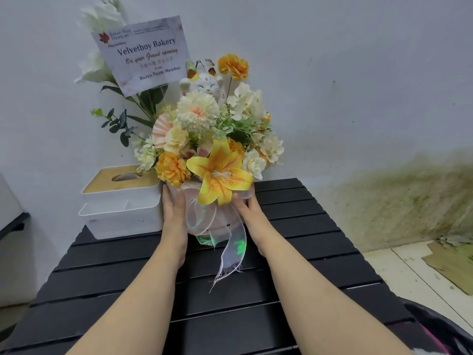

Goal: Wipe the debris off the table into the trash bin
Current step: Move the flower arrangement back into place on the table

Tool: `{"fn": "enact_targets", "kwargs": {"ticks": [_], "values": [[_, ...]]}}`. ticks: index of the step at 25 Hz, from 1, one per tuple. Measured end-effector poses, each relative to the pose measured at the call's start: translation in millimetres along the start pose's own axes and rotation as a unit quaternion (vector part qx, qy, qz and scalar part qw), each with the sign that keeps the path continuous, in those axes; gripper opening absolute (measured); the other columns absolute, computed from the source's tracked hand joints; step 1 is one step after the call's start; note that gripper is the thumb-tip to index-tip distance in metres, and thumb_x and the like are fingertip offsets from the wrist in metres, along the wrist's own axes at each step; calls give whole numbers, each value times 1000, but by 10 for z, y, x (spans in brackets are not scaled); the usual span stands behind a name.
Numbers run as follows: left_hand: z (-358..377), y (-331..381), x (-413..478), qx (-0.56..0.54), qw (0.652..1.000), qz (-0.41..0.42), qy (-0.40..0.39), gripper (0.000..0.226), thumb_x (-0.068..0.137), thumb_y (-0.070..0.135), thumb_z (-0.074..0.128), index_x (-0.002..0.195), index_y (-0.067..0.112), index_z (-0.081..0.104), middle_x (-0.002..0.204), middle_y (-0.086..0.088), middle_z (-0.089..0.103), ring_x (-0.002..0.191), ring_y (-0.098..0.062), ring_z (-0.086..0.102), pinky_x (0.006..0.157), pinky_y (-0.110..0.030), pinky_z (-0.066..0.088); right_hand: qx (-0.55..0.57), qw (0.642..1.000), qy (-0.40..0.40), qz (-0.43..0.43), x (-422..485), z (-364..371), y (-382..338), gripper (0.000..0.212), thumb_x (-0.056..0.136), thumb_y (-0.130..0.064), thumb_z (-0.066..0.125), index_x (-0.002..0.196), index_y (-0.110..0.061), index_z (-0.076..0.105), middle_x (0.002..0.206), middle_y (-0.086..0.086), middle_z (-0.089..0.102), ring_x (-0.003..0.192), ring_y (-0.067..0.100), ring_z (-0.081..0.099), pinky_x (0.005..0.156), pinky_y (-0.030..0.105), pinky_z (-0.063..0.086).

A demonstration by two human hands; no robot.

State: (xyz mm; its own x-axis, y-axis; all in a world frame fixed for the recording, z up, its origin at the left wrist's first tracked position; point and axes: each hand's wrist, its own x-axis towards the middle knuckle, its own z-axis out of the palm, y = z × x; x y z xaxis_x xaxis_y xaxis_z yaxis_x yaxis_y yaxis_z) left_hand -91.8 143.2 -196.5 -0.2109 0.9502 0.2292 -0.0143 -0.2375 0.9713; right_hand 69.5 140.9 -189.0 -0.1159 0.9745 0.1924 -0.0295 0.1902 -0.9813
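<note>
At the centre of the frame, the left hand (pixel 174 211) and right hand (pixel 247 210) clasp the flower pot (pixel 217 226) from either side (a ribbon trails down its front) on the black slatted table (pixel 307 252). Left of it sits a white tissue box (pixel 120 201). The trash bin (pixel 440 326) peeks in at lower right.

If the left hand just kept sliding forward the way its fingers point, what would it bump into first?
The left hand already lies against the side of the flower pot. Going straight on, its fingertips would probably meet the orange flower overhanging them, or else the white tissue box close beside; depth is unclear.
</note>
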Motion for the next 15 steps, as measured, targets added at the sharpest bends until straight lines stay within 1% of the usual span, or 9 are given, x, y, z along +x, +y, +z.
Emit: {"fn": "enact_targets", "kwargs": {"ticks": [2, 3, 4, 6, 7, 9, 11, 13, 15], "values": [[-18, -68, 49, -6, 1000, -18, -12, 100, 54, 93, 35, 141, 47, 18, 152, 19, 24, 133, -1, 30, 108, -29, 21, 20, 1000, 7, 2, 51, 27, 3, 104, 59, -75, 62, 144, -23, 30, 144, 0, 42, 133, 14, 38, 109, 30, 30], [-17, -97, 59, -10, 1000, -18, -22, 99, 53, 93, 36, 140, 49, 19, 152, 18, 26, 134, -3, 30, 111, -34, 21, 24, 1000, 19, 1, 58, 22, 11, 116, 46, -82, 64, 141, -21, 35, 142, 1, 45, 130, 14, 42, 109, 31, 33], [4, -117, 53, -14, 999, -6, -34, 94, 57, 92, 37, 139, 50, 19, 152, 19, 27, 135, -3, 31, 113, -38, 21, 26, 999, 30, -6, 55, -9, 19, 119, 40, -85, 64, 138, -21, 39, 140, 1, 47, 127, 11, 45, 107, 30, 36], [140, -146, 17, -30, 997, 16, -62, 82, 65, 86, 38, 138, 53, 20, 152, 18, 27, 137, -6, 31, 115, -45, 22, 36, 998, 36, -30, 40, -175, 18, 105, 45, -85, 62, 132, -30, 43, 134, -5, 53, 118, -1, 53, 94, 17, 45], [257, -160, -8, -37, 996, 13, -76, 79, 66, 85, 38, 137, 55, 20, 153, 16, 27, 138, -9, 32, 114, -50, 23, 42, 998, 41, -36, 34, -308, 7, 97, 50, -86, 59, 131, -34, 44, 132, -7, 55, 115, -2, 55, 89, 16, 47], [571, -162, -71, -50, 992, -3, -113, 80, 63, 87, 39, 135, 58, 21, 152, 13, 29, 137, -14, 33, 113, -54, 25, 59, 996, 64, -34, 36, -632, -16, 96, 56, -86, 54, 136, -33, 43, 136, -3, 55, 122, 10, 54, 98, 34, 46], [890, -128, -116, -67, 986, -6, -152, 80, 63, 87, 39, 135, 57, 20, 153, 13, 27, 139, -13, 30, 115, -52, 22, 65, 994, 85, -11, 45, -950, -24, 103, 55, -88, 53, 140, -30, 39, 140, 2, 52, 127, 20, 49, 108, 50, 36], [1123, -102, -113, -60, 982, -18, -177, 84, 63, 88, 34, 138, 54, 20, 155, 14, 21, 142, -10, 21, 118, -48, 15, 40, 994, 95, 20, 57, -1223, -6, 109, 49, -92, 51, 139, -29, 42, 137, 2, 55, 125, 20, 52, 110, 50, 33], [1295, -89, -76, -52, 975, -73, -201, 95, 59, 92, 30, 142, 46, 19, 157, 11, 17, 144, -9, 16, 119, -45, 11, 20, 995, 84, 46, 72, -1467, 10, 104, 47, -93, 50, 130, -31, 53, 127, -1, 64, 117, 16, 59, 108, 46, 37]]}}
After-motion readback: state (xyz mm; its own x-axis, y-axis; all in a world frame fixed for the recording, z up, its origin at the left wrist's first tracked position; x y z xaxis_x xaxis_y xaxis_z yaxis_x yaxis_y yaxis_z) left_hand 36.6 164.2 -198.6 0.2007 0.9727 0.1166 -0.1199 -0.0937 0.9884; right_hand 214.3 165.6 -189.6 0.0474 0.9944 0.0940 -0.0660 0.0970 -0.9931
